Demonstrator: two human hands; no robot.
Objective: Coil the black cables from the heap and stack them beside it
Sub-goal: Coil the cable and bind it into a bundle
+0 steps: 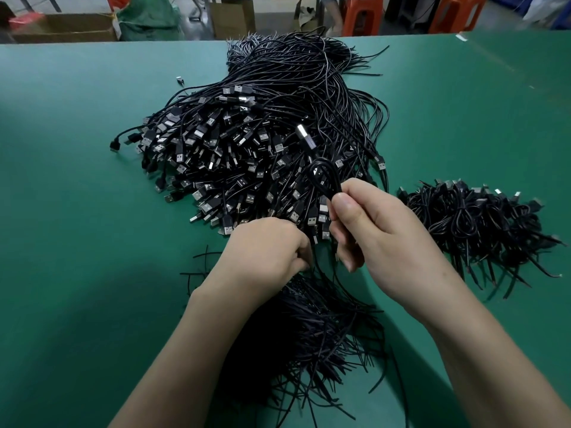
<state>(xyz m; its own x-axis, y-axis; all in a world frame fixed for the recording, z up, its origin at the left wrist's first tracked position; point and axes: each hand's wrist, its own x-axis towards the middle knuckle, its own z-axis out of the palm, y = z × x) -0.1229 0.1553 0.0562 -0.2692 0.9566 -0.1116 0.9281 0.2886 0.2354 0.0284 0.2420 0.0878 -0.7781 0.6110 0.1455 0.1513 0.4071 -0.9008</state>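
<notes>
A big heap of black USB cables [247, 143] covers the middle of the green table [77, 211], plugs toward me and to the left. My right hand [380, 230] pinches a black cable [324, 177] folded into a small loop that stands above my thumb; its USB plug sticks up over the heap. My left hand [265, 248] is curled just left of it, fingers closed around the same cable's lower strand near the heap's front edge. A stack of coiled cables [482, 223] lies to the right of the heap.
A bundle of loose black cable tails [309, 335] lies under my forearms near the front edge. One stray plug [179, 79] sits on the table at the back left. Cardboard boxes [65, 27] and orange stools [363, 15] stand beyond the far edge.
</notes>
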